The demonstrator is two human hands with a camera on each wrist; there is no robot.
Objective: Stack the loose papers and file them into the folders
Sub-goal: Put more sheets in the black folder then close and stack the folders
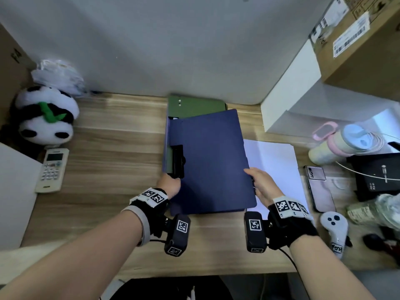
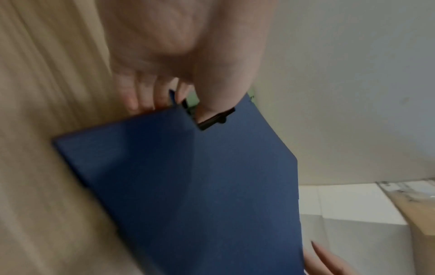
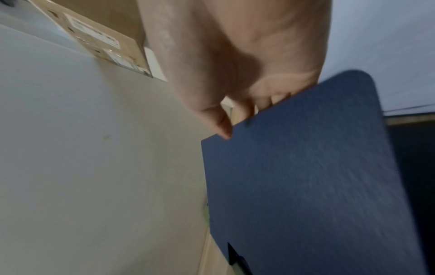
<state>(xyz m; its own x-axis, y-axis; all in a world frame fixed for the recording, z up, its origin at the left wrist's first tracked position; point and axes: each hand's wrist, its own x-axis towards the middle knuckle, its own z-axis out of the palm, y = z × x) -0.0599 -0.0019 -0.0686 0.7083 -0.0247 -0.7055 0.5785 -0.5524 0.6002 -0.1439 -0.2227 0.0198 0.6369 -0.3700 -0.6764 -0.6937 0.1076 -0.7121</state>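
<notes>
A dark blue folder (image 1: pixel 212 161) lies mid-desk over a green folder (image 1: pixel 194 106) whose far end shows behind it. My left hand (image 1: pixel 170 184) grips the blue folder's left edge by its black clip (image 1: pixel 178 161); in the left wrist view the thumb presses the clip (image 2: pixel 216 119) with fingers (image 2: pixel 146 100) under the edge. My right hand (image 1: pixel 259 185) pinches the blue cover's right edge (image 3: pixel 306 167) and holds it raised. A stack of white papers (image 1: pixel 275 167) lies on the desk to the right, partly under the cover and my right hand.
A panda plush (image 1: pixel 46 118) and a remote (image 1: pixel 52 169) sit at the left. On the right are a phone (image 1: pixel 320 189), a white controller (image 1: pixel 334 230), bottles (image 1: pixel 342 144), a black box (image 1: pixel 376 176) and white boxes (image 1: pixel 290 94). A wall (image 1: pixel 173 40) stands behind the wooden desk (image 1: pixel 112 148).
</notes>
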